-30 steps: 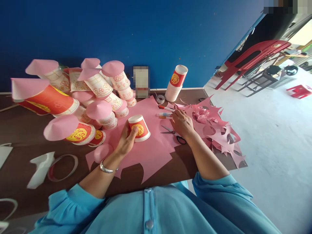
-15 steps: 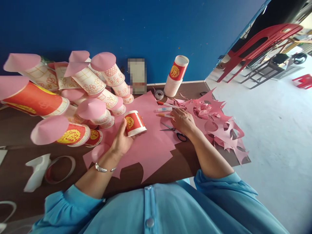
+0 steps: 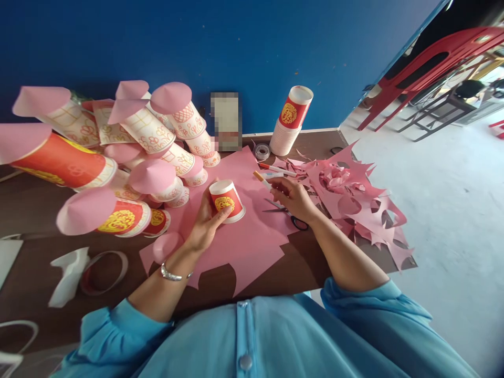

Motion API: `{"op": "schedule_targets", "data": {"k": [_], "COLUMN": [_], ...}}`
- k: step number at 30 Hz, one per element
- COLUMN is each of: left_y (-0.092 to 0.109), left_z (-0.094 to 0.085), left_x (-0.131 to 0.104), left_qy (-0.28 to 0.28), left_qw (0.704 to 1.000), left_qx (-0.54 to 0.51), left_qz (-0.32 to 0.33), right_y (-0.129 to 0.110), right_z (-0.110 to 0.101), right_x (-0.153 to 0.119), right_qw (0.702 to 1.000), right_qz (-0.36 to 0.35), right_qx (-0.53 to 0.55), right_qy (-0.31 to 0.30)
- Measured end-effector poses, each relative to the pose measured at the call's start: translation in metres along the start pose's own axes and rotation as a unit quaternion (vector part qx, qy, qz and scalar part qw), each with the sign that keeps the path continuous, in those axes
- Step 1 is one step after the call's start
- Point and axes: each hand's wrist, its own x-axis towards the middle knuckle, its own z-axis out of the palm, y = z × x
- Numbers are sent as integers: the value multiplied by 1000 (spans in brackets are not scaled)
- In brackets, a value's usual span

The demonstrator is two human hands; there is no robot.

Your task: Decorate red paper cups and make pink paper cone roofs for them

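Note:
My left hand (image 3: 205, 223) is wrapped around a red paper cup (image 3: 237, 203) with a yellow emblem, turned upside down over pink paper (image 3: 252, 252). Between the fingers of my right hand (image 3: 293, 198) is an orange-capped marker (image 3: 261, 179), its cap pointing up and left. Just below that hand lie scissors (image 3: 280, 209) with black handles. A red-capped marker (image 3: 277, 169) and a glue stick (image 3: 271, 175), partly hidden, rest beyond the fingers. A pink paper cone (image 3: 167, 247) sits beside my left wrist.
Decorated cup towers (image 3: 145, 128) with pink cones crowd the left side. At the back stand a cup stack (image 3: 291, 121) and a tape roll (image 3: 262, 151). Pink paper scraps (image 3: 350, 202) cover the right end. White strips (image 3: 69, 275) lie front left, and a blue wall (image 3: 252, 58) closes the back.
My right hand has picked up the orange-capped marker from the pink paper. My left hand has turned the cup, so its closed end faces up, with the thumb now across the emblem.

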Motion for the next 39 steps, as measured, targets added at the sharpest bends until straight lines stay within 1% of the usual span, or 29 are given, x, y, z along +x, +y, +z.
{"op": "schedule_targets", "data": {"k": [2,5,8,10,12,15,17,20,22,26,28,30,32,35,37,39], "left_y": [1,6,11,12,11,5,-1,-8,-9,0,8,15,20,25,27,29], "left_z": [1,5,5,4,2,1,1,0,-1,-5,-4,-1,2,6,6,6], "left_x": [0,1,4,5,5,5,6,6,5,2,0,-2,-3,-6,-8,-9], "left_qy": [8,12,10,5,-1,5,14,12,13,34,38,37,19,-14,-8,11], "left_qw": [999,993,983,982,989,1000,998,990,976,924,898,880,873,887,905,919], "left_qx": [-37,-100,-162,-171,-136,-2,65,122,180,291,330,352,356,338,321,305], "left_qz": [-32,-69,-83,-79,-62,-7,22,66,122,246,289,317,333,314,279,250], "right_y": [-1,-9,-20,-25,-27,-28,-28,-29,-30,-31,-32,-32,-32,-32,-31,-31], "right_z": [4,9,12,14,16,19,20,21,22,25,28,30,31,31,28,26], "right_x": [0,-3,-6,-7,-8,-7,-7,-8,-9,-12,-14,-15,-16,-16,-17,-18], "right_qw": [992,966,944,932,922,912,906,895,889,886,891,900,909,912,900,878], "right_qz": [48,80,96,104,107,113,121,134,142,146,146,144,137,130,125,114], "right_qx": [111,244,312,343,366,387,399,417,425,420,405,380,353,336,366,418], "right_qy": [-21,-44,-45,-50,-64,-77,-77,-82,-91,-128,-143,-156,-174,-195,-199,-205]}}
